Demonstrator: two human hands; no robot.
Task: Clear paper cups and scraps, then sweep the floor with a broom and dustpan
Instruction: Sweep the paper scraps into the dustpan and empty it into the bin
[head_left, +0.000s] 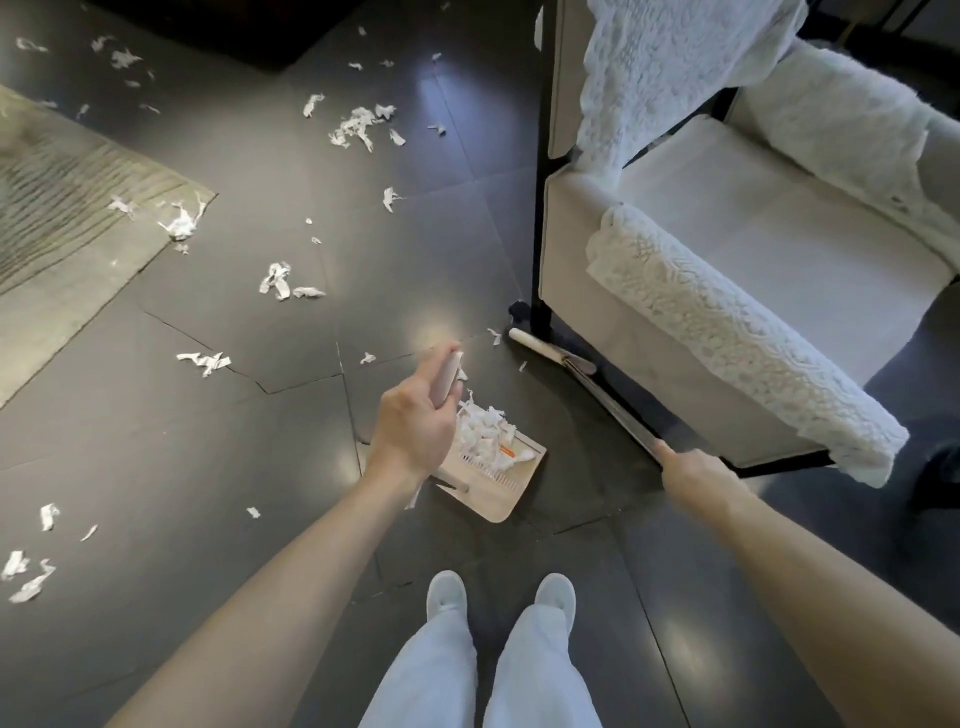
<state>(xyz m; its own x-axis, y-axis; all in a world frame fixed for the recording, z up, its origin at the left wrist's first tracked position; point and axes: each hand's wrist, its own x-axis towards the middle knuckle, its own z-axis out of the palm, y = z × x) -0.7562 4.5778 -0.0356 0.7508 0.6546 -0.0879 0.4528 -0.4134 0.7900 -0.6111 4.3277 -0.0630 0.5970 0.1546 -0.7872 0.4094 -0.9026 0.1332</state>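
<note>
Head view, looking down at dark floor tiles (208, 441); I steer from the feed only.

- Left hand (415, 421): fingers wrapped round the pale pink handle (450, 376) of the dustpan (496, 501), just below frame centre. The handle top is blurred.
- The dustpan is beige and sits on the tiles at 12 o'clock from the white shoes (447, 592). It has a comb of teeth along one edge.
- A heap of torn white paper (485, 434) lies in the pan. One piece bears an orange mark, too small to read.
- Right hand (691, 473): clenched round the dark shaft of the broom (613, 402), at 4 o'clock from centre.
- The shaft slants up toward 12 o'clock. Its far end, a white cylindrical piece (522, 336), is on the floor beside the black front leg of the armchair (727, 260).
- The armchair is cream, at 2 o'clock, and white lace throws (727, 353) are draped over its arm and back.
- Loose paper scraps (358, 127) are strewn over the tiles from 8 round to 12 o'clock.
- A few more scraps lie on the corner of the grey-green rug (62, 208) at 10 o'clock.
- I can read no writing at this resolution.
</note>
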